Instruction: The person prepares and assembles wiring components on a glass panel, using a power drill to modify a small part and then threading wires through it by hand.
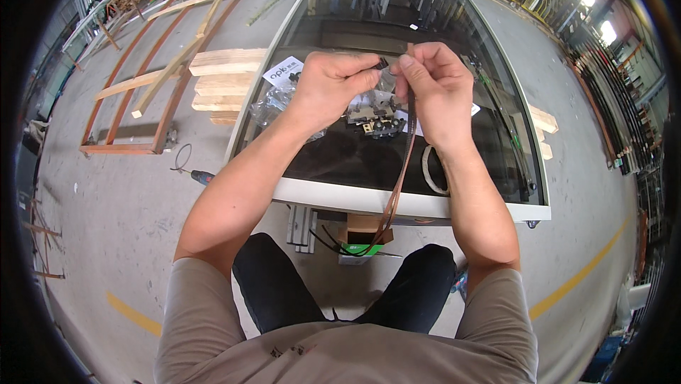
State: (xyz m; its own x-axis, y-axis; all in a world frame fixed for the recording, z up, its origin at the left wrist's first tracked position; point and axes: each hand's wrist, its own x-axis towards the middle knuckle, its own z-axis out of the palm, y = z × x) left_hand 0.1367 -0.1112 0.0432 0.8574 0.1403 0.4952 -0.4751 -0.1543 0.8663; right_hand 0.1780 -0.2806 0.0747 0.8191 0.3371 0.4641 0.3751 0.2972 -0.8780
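**Long, thin dark-brown strips point(411, 125) hang from the right hand point(438, 89)**

The right thumb and forefinger pinch the strips near their top. The left hand point(332, 80) pinches a small black piece point(384, 63), mostly hidden by fingertips. Below, jumbled black fittings point(384, 127) lie on a pale-framed dark glass panel point(333, 169); their exact shapes are hard to make out. The left forearm partly covers a crumpled clear plastic bag point(267, 111); the right overlaps a whitish ring point(427, 169). Whether the strips touch the open brown cardboard box point(358, 226) cannot be told.
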